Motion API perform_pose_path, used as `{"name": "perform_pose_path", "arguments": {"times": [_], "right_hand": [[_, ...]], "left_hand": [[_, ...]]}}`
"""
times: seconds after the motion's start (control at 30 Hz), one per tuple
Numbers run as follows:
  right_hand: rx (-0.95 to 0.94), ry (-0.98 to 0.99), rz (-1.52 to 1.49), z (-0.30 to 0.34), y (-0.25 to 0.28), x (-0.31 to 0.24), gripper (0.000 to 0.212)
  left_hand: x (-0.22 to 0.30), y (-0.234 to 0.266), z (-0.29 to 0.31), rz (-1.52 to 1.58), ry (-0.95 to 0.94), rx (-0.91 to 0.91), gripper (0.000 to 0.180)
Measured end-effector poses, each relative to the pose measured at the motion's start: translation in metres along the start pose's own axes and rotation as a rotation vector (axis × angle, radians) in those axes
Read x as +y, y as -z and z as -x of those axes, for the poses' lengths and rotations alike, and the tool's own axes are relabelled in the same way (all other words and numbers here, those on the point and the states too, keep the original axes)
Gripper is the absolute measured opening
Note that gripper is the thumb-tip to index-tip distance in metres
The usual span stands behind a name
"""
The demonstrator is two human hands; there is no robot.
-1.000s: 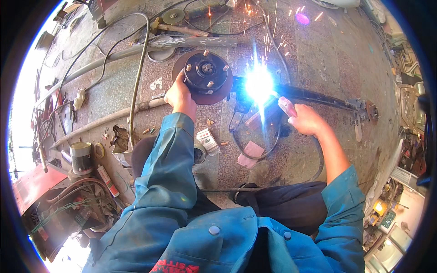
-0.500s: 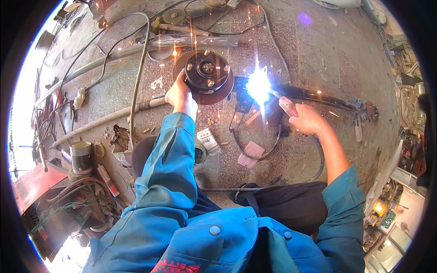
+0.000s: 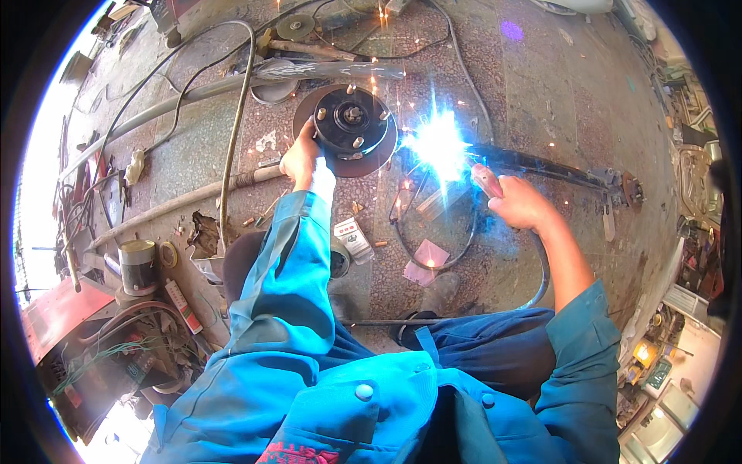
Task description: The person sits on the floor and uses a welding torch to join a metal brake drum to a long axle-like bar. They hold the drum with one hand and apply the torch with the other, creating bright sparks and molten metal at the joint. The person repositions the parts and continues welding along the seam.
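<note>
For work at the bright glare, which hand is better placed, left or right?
Right, I'd judge: the right hand grips the torch handle, which points toward the glare. The left hand holds the wheel hub by its edge, farther from the glare.

Studded black wheel hub point(image 3: 350, 125) face-up, long dark bar point(image 3: 537, 163) to its right, pinkish-handled torch point(image 3: 487, 181) slanted beside the bar

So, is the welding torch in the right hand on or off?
On: a blue-white arc glares at the end of the welding torch in the right hand, and sparks scatter beyond.
</note>
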State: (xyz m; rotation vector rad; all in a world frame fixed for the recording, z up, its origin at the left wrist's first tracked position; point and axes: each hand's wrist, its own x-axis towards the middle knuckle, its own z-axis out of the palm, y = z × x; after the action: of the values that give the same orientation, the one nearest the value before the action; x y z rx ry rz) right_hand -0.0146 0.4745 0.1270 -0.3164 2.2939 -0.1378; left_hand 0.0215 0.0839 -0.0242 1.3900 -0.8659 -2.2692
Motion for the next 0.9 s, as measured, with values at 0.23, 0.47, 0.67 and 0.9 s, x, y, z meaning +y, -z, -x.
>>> {"name": "perform_pose_path", "arguments": {"times": [0.23, 0.47, 0.67, 0.9], "right_hand": [[0.066, -0.022, 0.013, 0.002, -0.003, -0.001, 0.036], [0.083, 0.017, 0.015, 0.004, -0.002, -0.004, 0.037], [0.045, -0.057, 0.012, 0.008, 0.001, 0.001, 0.039], [0.015, -0.072, -0.002, 0.01, 0.005, -0.005, 0.037]], "left_hand": [[-0.002, 0.003, -0.01, 0.061, 0.011, 0.054, 0.045], [0.0, 0.019, -0.015, -0.335, -0.193, -0.116, 0.045], [0.0, -0.006, 0.002, -0.003, 0.143, -0.008, 0.04], [-0.015, 0.015, -0.031, -0.329, -0.09, -0.068, 0.047]]}}
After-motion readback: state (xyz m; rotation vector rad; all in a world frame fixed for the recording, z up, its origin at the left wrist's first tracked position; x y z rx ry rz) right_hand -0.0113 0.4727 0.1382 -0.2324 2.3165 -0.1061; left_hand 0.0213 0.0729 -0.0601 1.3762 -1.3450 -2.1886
